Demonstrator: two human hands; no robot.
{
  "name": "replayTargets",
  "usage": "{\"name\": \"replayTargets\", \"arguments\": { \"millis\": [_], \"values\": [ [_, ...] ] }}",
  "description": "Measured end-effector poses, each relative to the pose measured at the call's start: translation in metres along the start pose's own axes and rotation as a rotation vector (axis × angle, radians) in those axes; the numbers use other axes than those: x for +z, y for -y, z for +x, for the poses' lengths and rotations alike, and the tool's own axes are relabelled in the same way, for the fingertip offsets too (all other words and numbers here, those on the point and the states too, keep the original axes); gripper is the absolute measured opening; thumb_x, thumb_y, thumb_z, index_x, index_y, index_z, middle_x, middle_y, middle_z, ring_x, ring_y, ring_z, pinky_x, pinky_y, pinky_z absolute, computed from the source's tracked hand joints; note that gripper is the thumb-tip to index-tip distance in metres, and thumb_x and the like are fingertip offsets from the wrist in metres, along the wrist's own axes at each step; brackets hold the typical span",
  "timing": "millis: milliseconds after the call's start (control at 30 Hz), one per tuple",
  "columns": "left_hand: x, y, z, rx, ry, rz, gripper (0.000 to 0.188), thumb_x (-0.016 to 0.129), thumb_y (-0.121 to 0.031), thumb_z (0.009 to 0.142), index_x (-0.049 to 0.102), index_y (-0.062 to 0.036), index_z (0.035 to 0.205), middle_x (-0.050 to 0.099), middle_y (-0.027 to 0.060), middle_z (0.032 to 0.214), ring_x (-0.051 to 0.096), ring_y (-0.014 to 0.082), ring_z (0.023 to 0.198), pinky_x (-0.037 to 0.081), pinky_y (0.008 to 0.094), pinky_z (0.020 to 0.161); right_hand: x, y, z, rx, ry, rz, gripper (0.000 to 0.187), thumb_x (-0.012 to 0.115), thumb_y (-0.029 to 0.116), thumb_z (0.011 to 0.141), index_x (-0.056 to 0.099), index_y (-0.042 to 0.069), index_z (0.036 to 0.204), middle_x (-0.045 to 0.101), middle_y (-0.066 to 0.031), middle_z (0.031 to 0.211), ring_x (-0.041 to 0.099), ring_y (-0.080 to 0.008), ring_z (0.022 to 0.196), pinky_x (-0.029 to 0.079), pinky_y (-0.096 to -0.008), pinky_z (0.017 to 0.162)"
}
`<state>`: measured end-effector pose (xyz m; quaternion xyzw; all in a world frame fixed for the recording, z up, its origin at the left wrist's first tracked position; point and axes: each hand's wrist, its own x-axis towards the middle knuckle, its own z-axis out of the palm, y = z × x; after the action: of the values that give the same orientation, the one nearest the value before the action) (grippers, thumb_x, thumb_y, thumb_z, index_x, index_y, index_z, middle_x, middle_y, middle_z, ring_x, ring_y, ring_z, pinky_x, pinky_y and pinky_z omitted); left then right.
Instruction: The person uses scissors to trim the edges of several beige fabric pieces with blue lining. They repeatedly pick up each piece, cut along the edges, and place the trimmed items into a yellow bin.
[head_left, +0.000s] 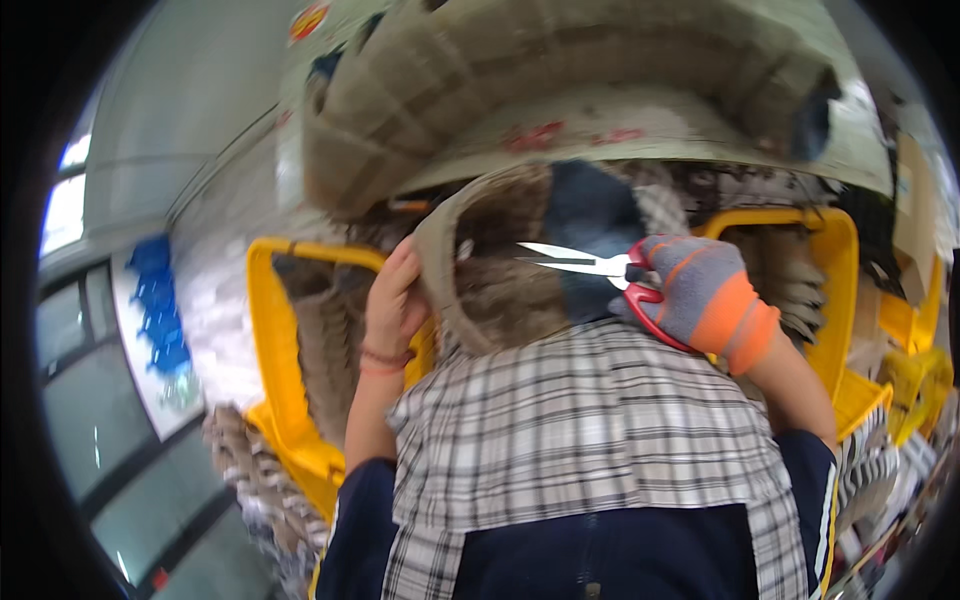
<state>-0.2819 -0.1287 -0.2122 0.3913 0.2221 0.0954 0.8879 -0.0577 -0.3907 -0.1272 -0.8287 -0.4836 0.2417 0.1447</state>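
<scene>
My left hand (pixel 393 305), bare with bands at the wrist, grips the left edge of a tan and dark blue fabric piece (pixel 590 215). The piece curves round like a ring, and its brown plush lining shows inside. My right hand (pixel 705 290), in a grey and orange glove, is closed round red-handled scissors (pixel 590 263). Their blades are parted and point left, over the opening of the fabric piece. Part of the left fingers is hidden behind the fabric edge. A checked apron (pixel 560 420) covers my lap, just below the piece.
A long curved stack of tan fabric pieces (pixel 560 60) lies on the pale table (pixel 640 115) ahead. Yellow bins with stacked pieces stand on my left (pixel 265 330) and right (pixel 845 270). At far right is a cardboard box (pixel 912 215); blue objects (pixel 158 300) line the left side.
</scene>
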Motion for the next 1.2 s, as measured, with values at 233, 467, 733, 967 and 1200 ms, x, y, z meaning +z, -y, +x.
{"name": "replayTargets", "arguments": {
  "millis": [233,467,733,967,1200],
  "values": [
    [-0.019,0.022,-0.01,-0.013,-0.072,-0.111,0.05,0.053,-0.024,0.093,0.041,0.0026,0.134,0.05,0.0112,0.132,0.05,0.0219,0.118,0.039,0.0374,0.102,-0.019,-0.182,-0.047,0.26,-0.965,0.197,0.023,0.063,0.019,0.086,0.06,0.005,0.104,0.057,-0.0055,0.073,0.055,-0.0125,0.067,0.047,-0.0276,0.061],
    [-0.002,0.014,0.0,-0.051,-0.108,-0.144,0.024,0.052,-0.022,0.095,0.056,-0.0011,0.106,0.057,0.0066,0.08,0.054,0.0163,0.074,0.043,0.0339,0.092,-0.005,-0.04,-0.006,-0.129,-0.519,-0.203,0.03,0.076,0.021,0.066,0.061,0.01,0.09,0.06,-0.0086,0.078,0.06,-0.0271,0.077,0.048,-0.0365,0.069],
    [-0.001,0.013,-0.004,-0.05,-0.102,-0.126,0.026,0.05,-0.023,0.096,0.054,-0.0004,0.108,0.055,0.0072,0.076,0.052,0.0156,0.069,0.044,0.0325,0.092,0.026,0.004,0.053,-0.465,-0.195,-0.337,0.027,0.071,0.032,0.07,0.061,0.015,0.089,0.058,-0.0047,0.085,0.056,-0.0229,0.08,0.045,-0.0358,0.073],
    [-0.022,0.022,0.002,-0.048,0.012,-0.241,0.037,0.053,-0.019,0.094,0.046,0.0029,0.123,0.058,0.0099,0.102,0.058,0.0183,0.089,0.048,0.0343,0.092,0.036,0.004,0.062,-0.516,-0.202,-0.399,0.028,0.068,0.033,0.073,0.061,0.014,0.092,0.058,-0.0053,0.086,0.056,-0.0233,0.081,0.045,-0.0367,0.073],
    [-0.03,0.025,0.004,-0.064,0.057,-0.304,0.044,0.056,-0.018,0.092,0.043,0.004,0.128,0.061,0.0108,0.112,0.063,0.0188,0.097,0.05,0.0336,0.091,0.04,0.01,0.068,-0.534,-0.189,-0.447,0.03,0.067,0.036,0.075,0.06,0.012,0.093,0.058,-0.006,0.086,0.056,-0.0244,0.079,0.045,-0.0369,0.071]
  ]
}}
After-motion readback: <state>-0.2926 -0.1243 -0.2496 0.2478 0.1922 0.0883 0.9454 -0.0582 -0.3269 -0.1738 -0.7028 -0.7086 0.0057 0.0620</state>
